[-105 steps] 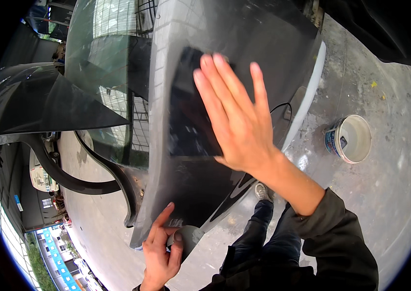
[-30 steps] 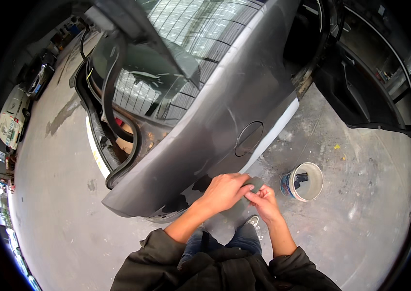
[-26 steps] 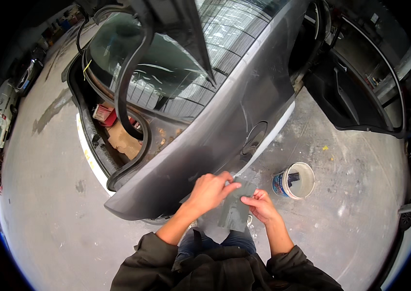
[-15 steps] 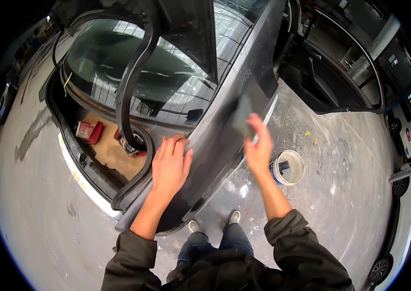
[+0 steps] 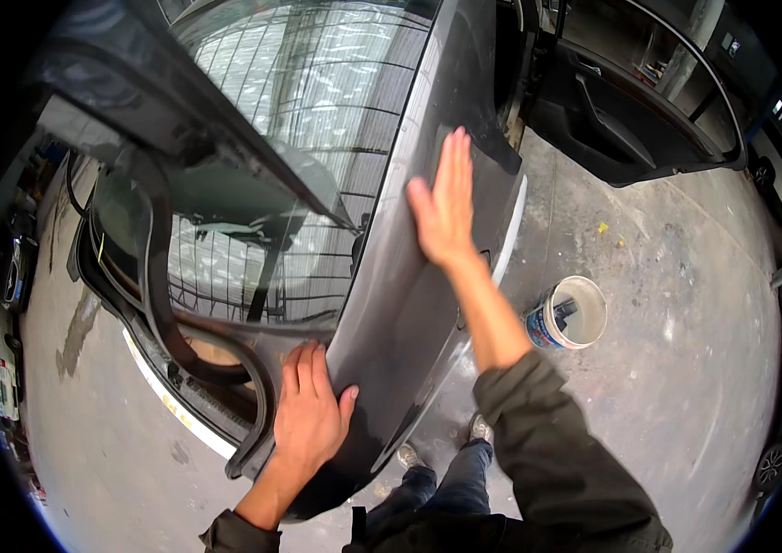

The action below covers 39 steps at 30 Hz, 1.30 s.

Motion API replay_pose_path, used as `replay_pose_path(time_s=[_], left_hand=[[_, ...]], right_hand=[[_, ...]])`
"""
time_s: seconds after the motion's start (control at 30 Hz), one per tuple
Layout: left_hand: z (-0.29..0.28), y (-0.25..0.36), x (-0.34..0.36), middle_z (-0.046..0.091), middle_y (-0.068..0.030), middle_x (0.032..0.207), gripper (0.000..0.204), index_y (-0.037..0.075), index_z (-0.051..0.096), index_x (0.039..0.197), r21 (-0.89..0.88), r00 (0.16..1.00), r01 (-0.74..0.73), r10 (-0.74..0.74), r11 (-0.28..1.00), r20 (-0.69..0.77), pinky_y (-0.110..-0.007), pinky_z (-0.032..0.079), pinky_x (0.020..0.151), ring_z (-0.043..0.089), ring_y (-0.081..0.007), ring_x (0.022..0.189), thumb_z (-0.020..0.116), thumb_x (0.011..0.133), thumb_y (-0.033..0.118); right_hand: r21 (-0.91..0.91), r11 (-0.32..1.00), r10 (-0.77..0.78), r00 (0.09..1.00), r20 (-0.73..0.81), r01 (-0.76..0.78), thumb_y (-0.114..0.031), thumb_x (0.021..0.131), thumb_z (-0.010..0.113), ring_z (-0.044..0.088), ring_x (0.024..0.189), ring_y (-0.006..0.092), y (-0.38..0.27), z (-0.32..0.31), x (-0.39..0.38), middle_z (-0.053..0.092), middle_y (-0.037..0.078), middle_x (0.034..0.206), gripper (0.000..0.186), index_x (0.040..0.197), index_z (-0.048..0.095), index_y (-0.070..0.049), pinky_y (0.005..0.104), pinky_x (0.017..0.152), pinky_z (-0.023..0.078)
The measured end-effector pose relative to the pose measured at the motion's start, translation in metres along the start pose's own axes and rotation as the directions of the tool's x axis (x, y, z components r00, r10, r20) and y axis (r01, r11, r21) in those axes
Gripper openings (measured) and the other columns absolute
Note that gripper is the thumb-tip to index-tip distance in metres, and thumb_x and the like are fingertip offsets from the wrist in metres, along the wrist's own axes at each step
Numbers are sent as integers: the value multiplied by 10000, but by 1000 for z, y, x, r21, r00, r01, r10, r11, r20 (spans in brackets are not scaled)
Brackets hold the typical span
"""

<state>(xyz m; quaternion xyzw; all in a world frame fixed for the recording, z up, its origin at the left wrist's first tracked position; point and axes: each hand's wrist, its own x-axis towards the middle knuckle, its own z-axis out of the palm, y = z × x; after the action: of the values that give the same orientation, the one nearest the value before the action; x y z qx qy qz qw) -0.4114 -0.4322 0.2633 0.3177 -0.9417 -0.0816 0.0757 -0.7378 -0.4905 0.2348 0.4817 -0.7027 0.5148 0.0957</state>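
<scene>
A dull grey rear quarter panel (image 5: pixel 382 286) of a car runs up the middle of the view. My right hand (image 5: pixel 446 207) lies flat along its upper part, fingers stretched forward and held side by side, thumb apart. Nothing shows in it, though its palm is hidden. My left hand (image 5: pixel 310 415) rests on the panel's rear corner beside the boot opening, fingers extended and thumb spread, holding nothing visible. To the left of both hands is the rear window (image 5: pixel 290 101), with the raised boot lid (image 5: pixel 179 101) partly across it.
A white bucket (image 5: pixel 590 288) with dark items inside stands on the concrete floor (image 5: pixel 658 387) to the right. An open car door (image 5: pixel 612 129) juts out at the upper right. The boot's rubber seal (image 5: pixel 153 276) curves near my left arm. Other cars (image 5: pixel 774 461) stand along the right.
My right hand has gone from a blurred, raised pose to lying flat farther forward on the panel. My left hand stays at the rear corner. The view has shifted forward along the car.
</scene>
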Motion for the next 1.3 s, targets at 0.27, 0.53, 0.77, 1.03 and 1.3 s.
replay_pose_path(time_s=[0.27,0.53,0.77,1.03,1.3], left_hand=[[-7,1,4,381,-309,1439,771,-140,282,1438,-63,999,7,-4,998,51,-560,311,1150,369,-499,1327,708,871,163],[-7,7,10,374,-331,1432,742,-153,274,1430,-93,998,-9,16,996,67,-575,304,1141,365,-520,1318,679,884,146],[-7,4,7,363,-337,1452,737,-157,266,1435,-53,998,3,0,999,64,-580,290,1146,360,-520,1321,665,891,139],[-5,9,12,360,-345,1451,728,-162,256,1442,-77,997,-40,44,996,59,-585,290,1140,362,-527,1310,643,902,136],[-2,8,11,368,-339,1441,726,-159,256,1443,-74,997,-41,45,996,58,-588,290,1137,366,-528,1303,641,903,138]], right_hand=[[25,995,-101,995,-5,101,-392,973,589,101,1563,412,-19,6,-51,152,276,1665,871,1585,178,69,515,1258,99],[-19,920,-386,911,145,392,-475,929,617,169,1559,380,1,-19,-4,246,212,1658,876,1580,277,2,528,1252,129],[-30,998,-66,990,-121,63,-399,977,603,149,1547,436,-18,15,21,197,290,1647,854,1554,226,105,536,1244,144],[71,995,-66,996,-57,70,-195,965,609,252,1529,403,-9,-17,-52,300,239,1631,685,1551,341,39,530,1228,218],[-6,999,-42,994,-101,41,-144,1001,560,333,1497,384,0,-15,-48,393,220,1586,541,1501,445,26,512,1194,317]])
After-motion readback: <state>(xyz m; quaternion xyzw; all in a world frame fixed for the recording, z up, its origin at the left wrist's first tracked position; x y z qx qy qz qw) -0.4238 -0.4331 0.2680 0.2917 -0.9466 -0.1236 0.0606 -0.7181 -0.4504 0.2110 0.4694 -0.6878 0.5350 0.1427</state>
